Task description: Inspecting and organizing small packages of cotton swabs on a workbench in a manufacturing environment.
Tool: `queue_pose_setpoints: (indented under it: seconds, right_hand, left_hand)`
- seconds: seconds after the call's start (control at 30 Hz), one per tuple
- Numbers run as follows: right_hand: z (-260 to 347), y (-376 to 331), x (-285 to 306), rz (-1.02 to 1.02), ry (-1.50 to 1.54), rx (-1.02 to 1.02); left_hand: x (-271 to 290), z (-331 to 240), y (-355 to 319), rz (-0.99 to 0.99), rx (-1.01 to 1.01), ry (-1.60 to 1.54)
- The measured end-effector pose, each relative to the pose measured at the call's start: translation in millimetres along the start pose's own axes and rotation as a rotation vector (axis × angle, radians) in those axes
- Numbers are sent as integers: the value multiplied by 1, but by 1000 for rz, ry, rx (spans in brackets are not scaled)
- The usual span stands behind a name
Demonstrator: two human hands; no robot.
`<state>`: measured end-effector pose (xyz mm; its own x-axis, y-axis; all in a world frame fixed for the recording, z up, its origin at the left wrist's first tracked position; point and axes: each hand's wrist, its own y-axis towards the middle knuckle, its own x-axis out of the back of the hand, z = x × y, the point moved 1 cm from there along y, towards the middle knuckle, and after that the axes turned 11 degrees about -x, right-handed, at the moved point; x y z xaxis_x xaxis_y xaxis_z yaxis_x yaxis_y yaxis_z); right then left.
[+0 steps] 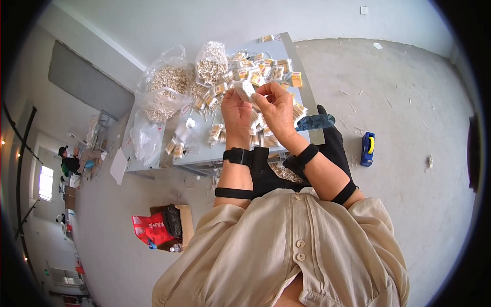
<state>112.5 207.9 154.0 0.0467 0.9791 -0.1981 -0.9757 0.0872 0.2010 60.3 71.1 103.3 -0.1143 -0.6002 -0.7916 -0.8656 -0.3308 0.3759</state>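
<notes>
Over the table, between my two hands, is a small clear plastic packet (245, 90) with white contents, which look like cotton swab tips. My left hand (237, 113) has its palm turned up, and its fingers are curled round the packet's left side, partly hidden behind it. With thumb and index finger, my right hand (277, 108) pinches the packet's right edge. Around and beneath the hands lie many packets of wooden-stick cotton swabs (270, 139), some with yellow-orange labels. More labelled packets (257, 79) are heaped just beyond my hands.
Large clear bags of loose cotton swabs (169, 79) and a smaller such bag (211, 66) stand at the table's left. A blue tape dispenser (367, 149) with yellow tape is on the floor at right. An open cardboard box (186, 222) with a red bag sits on the floor at left.
</notes>
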Motion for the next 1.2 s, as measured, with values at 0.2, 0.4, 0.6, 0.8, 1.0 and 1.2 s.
queue_pose_setpoints:
  seconds: [0.2,0.4,0.6,0.8,1.0,1.2]
  right_hand:
    - [1,-1,-1,4,-31,20]
    - [-3,-3,-4,62,123,22]
    - [2,-6,-4,87,148,-37]
    - [1,-8,-7,106,-30,-133]
    - [9,-14,-12,212,310,-343]
    - [6,-17,-17,255,477,-340]
  left_hand:
    - [2,-2,0,-26,25,5]
    - [6,-4,3,-55,19,-7]
    - [9,-4,6,-40,31,10]
    - [9,-6,7,87,33,21]
    - [-3,-7,3,-79,108,27]
    - [-2,-12,6,-8,133,-16]
